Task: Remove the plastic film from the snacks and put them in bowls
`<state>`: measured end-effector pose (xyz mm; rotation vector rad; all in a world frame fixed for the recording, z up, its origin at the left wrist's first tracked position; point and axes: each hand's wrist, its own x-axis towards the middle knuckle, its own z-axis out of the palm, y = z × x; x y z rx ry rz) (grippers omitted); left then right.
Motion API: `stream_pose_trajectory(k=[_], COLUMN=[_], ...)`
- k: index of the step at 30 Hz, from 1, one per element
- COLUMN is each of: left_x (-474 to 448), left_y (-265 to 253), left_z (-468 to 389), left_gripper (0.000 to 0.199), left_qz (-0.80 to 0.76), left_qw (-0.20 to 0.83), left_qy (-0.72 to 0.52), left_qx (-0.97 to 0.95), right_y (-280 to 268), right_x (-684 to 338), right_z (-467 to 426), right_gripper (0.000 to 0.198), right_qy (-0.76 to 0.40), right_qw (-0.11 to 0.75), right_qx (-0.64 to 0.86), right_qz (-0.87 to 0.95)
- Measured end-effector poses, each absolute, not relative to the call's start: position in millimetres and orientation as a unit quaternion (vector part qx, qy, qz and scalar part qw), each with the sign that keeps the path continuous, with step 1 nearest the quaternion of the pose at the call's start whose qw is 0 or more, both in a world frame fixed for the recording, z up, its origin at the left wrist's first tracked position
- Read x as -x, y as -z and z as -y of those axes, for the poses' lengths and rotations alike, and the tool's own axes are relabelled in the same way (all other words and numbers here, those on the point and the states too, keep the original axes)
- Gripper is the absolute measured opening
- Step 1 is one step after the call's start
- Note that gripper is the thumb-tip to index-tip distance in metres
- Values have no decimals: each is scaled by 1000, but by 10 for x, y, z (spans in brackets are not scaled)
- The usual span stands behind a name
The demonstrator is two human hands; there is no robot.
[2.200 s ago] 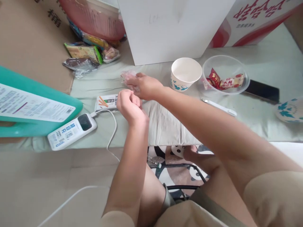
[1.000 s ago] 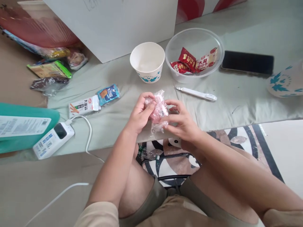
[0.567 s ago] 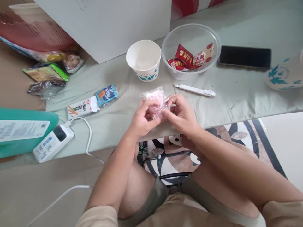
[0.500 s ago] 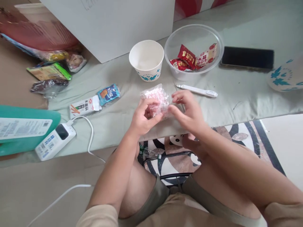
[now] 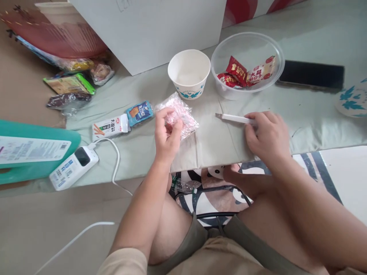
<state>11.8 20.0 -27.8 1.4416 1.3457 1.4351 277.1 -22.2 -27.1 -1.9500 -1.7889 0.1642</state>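
Note:
Between the thumb and fingers of my left hand is a crinkled clear plastic packet with pink contents; what exactly is inside I cannot make out. The packet lies just in front of a white paper cup with blue leaf prints. Off to the right, my right hand has its fingers closed on the right end of a white utility knife. The knife's tip points left, and its handle end is hidden under the fingers.
A clear plastic bowl with red snack packets stands behind the knife, beside a black phone. Snack packs, a white power bank with a cable and a green jug are at left. A white box stands behind.
My right hand has left the packet and moved right onto the utility knife, closing on its end. My left hand still holds the packet, now shifted slightly left and turned.

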Motion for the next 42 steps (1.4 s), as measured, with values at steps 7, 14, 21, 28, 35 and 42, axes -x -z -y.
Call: stream_pose_trajectory(k=[7, 14, 21, 28, 35, 42], left_x=[-105, -239, -271, -286, -288, -267], left_y=[348, 405, 419, 414, 414, 428], left_z=[-185, -158, -169, -180, -192, -202], left_gripper=[17, 9, 6, 12, 17, 19], left_qz=[-511, -447, -431, -432, -440, -434], left_qw=[304, 187, 190, 195, 192, 194], left_qy=[-530, -481, -478, -470, -472, -473], left_qx=[-605, -731, -741, -744, -740, -741], right_y=[11, 34, 90, 122, 94, 63], right_x=[-2434, -2021, -2068, -2055, -2034, -2011], right_z=[337, 477, 451, 475, 478, 511], right_gripper=[21, 21, 24, 27, 29, 24], right_qy=[-486, -720, -696, -670, -643, -627], right_qw=[365, 400, 373, 363, 374, 416], right_qx=[624, 420, 459, 471, 486, 502], right_qz=[492, 380, 408, 445, 459, 427])
